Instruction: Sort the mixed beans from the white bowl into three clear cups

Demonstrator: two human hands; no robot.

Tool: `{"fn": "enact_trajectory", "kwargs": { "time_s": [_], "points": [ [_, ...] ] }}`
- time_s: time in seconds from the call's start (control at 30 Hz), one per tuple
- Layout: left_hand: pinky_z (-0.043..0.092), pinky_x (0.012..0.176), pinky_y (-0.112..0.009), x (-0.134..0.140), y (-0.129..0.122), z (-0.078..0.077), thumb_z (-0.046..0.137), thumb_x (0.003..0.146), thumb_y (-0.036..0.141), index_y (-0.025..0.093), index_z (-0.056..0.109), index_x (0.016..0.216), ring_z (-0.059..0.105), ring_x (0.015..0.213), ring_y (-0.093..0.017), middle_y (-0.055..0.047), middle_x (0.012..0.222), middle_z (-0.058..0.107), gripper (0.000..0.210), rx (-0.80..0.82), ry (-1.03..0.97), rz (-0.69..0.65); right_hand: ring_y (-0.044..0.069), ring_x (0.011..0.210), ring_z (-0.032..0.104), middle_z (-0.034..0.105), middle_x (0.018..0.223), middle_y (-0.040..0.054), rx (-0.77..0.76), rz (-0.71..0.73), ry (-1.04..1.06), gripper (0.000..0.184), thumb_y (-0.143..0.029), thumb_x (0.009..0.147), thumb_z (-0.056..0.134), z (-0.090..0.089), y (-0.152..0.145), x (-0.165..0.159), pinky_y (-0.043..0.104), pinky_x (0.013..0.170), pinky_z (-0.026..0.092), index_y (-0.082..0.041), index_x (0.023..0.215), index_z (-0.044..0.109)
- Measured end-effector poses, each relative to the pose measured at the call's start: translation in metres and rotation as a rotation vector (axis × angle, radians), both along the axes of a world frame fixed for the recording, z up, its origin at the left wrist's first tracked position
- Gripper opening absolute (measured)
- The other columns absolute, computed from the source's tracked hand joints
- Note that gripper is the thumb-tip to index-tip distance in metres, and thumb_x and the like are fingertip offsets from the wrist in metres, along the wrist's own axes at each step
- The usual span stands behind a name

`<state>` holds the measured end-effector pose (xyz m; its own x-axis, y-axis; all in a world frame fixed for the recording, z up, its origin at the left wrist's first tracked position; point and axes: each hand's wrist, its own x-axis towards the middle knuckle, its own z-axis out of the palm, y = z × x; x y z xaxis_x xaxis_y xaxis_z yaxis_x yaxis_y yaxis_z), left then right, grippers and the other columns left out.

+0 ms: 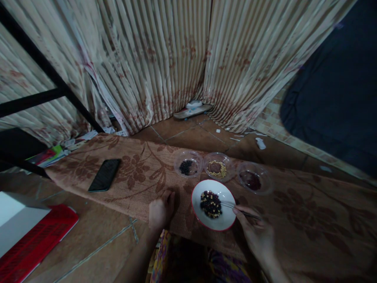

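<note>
My right hand [255, 230] is closed around a pair of thin metal tweezers [228, 204], whose tips reach into a white bowl with a red rim [228, 220]. Dark beans mixed with pale yellow ones [211, 204] lie heaped in that bowl. Left of it, my left hand [161, 209] rests on the cloth with its fingers curled in, and nothing shows in them. Behind the bowl stand three clear plastic cups: one with black beans [186, 168], one with yellow beans [217, 169], and one with dark red beans [253, 181].
A brown patterned cloth [132, 196] covers the low table. On its left part lies a black phone [105, 175]. A red and white box [38, 236] sits on the tiled floor at left. Beyond the table are a skateboard [191, 112], striped curtains [165, 59] and white scraps [260, 143].
</note>
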<state>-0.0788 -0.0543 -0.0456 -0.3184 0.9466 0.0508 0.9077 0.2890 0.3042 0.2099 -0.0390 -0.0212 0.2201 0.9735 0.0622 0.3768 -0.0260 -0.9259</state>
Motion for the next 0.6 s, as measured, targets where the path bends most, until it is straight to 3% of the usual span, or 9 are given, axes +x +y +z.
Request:
{"fn": "enact_trajectory", "kwargs": {
  "time_s": [0.43, 0.6],
  "points": [
    [0.038, 0.062, -0.024, -0.001, 0.000, 0.000, 0.041, 0.100, 0.038, 0.022, 0.066, 0.090, 0.069, 0.079, -0.017, -0.004, 0.089, 0.074, 0.031, 0.008, -0.002, -0.013, 0.023, 0.082, 0.070, 0.075, 0.086, 0.0074, 0.006, -0.041, 0.016, 0.032, -0.051, 0.068, 0.073, 0.005, 0.001, -0.005, 0.034, 0.076, 0.056, -0.020, 0.075, 0.075],
    [0.038, 0.061, -0.024, 0.000, 0.001, 0.002, 0.040, 0.100, 0.038, 0.022, 0.066, 0.091, 0.069, 0.077, -0.018, -0.004, 0.085, 0.074, 0.032, -0.048, -0.021, 0.007, 0.024, 0.077, 0.071, 0.075, 0.081, 0.0078, 0.023, -0.101, 0.029, 0.032, -0.051, 0.066, 0.076, 0.015, 0.003, -0.003, 0.033, 0.070, 0.057, -0.020, 0.074, 0.076]
  ]
}}
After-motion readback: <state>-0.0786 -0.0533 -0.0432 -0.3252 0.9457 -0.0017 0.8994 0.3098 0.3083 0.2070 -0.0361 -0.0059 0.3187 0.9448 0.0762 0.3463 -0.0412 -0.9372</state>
